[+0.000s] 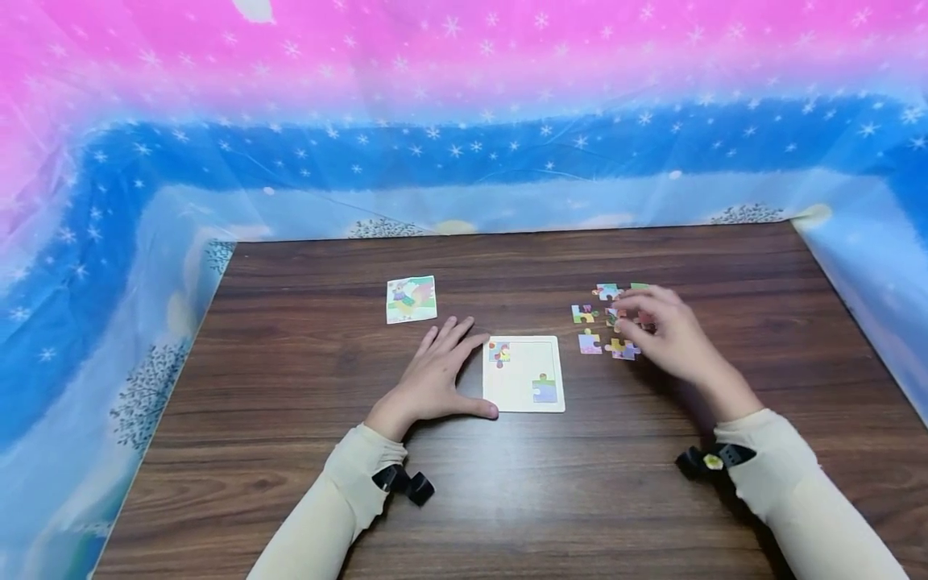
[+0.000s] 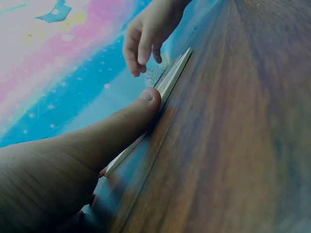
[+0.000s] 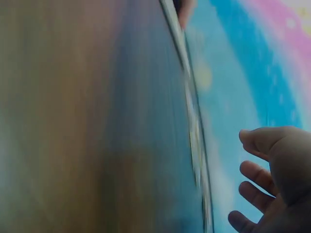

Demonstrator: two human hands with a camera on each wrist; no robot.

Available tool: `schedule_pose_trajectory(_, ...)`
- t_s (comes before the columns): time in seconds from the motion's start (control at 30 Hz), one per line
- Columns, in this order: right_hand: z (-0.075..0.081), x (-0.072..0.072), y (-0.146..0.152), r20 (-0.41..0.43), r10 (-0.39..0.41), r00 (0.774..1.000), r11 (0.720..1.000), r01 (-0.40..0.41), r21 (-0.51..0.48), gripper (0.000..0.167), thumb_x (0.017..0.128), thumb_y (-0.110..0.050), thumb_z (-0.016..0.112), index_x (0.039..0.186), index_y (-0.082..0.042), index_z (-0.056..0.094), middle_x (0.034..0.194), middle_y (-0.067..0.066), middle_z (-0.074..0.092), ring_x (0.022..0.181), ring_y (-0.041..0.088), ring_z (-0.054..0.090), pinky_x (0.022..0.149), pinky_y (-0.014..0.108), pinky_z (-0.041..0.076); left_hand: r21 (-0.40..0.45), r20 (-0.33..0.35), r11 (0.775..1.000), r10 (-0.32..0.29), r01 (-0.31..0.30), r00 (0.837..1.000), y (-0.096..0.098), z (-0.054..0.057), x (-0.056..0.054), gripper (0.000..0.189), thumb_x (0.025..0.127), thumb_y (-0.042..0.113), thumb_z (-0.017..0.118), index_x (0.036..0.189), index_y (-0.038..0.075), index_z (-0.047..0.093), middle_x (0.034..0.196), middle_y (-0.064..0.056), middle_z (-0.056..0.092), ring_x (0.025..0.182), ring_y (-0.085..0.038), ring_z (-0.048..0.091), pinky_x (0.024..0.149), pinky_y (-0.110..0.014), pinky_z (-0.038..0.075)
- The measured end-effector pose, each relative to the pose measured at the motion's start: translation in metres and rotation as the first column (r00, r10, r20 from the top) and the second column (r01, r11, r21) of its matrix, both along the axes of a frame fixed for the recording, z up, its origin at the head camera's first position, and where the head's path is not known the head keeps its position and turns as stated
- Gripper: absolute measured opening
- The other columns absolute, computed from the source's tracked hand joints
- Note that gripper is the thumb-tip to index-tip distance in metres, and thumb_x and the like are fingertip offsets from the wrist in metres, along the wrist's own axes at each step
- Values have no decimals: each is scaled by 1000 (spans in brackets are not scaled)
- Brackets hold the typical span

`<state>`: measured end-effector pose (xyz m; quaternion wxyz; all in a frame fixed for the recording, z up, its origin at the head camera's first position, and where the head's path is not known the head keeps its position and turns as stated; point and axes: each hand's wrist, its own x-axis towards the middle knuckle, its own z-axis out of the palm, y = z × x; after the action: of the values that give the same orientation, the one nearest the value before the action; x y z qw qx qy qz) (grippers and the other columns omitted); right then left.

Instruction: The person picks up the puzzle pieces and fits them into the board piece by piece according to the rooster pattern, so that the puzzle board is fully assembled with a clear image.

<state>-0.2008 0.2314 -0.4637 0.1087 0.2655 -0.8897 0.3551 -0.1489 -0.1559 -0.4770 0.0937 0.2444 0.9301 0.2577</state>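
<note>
A white puzzle board [image 1: 518, 379] lies flat on the table, one jigsaw piece [image 1: 500, 352] in its upper left corner and another [image 1: 544, 391] at its lower right. My left hand [image 1: 435, 374] spreads along the board's left side, straight thumb at the near corner and index finger at the far one. In the left wrist view, the thumb [image 2: 148, 99] touches the board's edge. Over a group of loose jigsaw pieces [image 1: 590, 343] hovers my right hand [image 1: 670, 334], hiding some of them. Its fingers [image 3: 255, 196] are loosely bent and apart, with nothing between them.
A small square picture card [image 1: 411, 300] with a colourful printed figure lies at the back left. The dark wooden table [image 1: 290, 451] meets a pink and blue snowflake cloth [image 1: 471, 149] at its back and sides. Black wrist cameras [image 1: 419, 488] hang beneath both sleeves.
</note>
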Motion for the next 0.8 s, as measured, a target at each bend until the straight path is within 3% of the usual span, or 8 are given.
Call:
schedule_pose_trajectory(0.13,0,-22,32,135,-110,985,994,109,16,31,100,-10,73,128,3,71,132,23,63,123,44,56,101,64,43,-1,5,1000,1,-1,1000,1,1,0,116,72,71,87,164,19,40,175,-10,20,163,-30,5,131,-50,1)
schedule_pose_trajectory(0.27,-2,-36,54,253,-142,957,987,117,109,44,106,-16,66,144,5,59,140,30,54,127,49,50,101,69,40,2,12,1000,-2,2,1000,1,2,1,117,72,70,87,165,19,39,175,-10,20,163,-30,5,131,-50,1)
schedule_pose_trajectory(0.53,-3,-47,56,276,-127,953,979,76,188,41,106,-15,67,141,5,62,133,29,53,125,51,46,101,84,19,-24,37,1000,-10,11,999,2,6,3,117,76,71,84,167,19,33,177,-9,15,163,-31,3,130,-53,1)
schedule_pose_trajectory(0.8,3,-51,50,279,-153,948,961,77,265,36,107,-14,64,136,7,63,135,32,52,124,53,48,99,78,30,-25,59,1000,0,2,998,1,8,4,116,77,70,84,168,19,32,177,-9,13,163,-30,1,130,-53,-1)
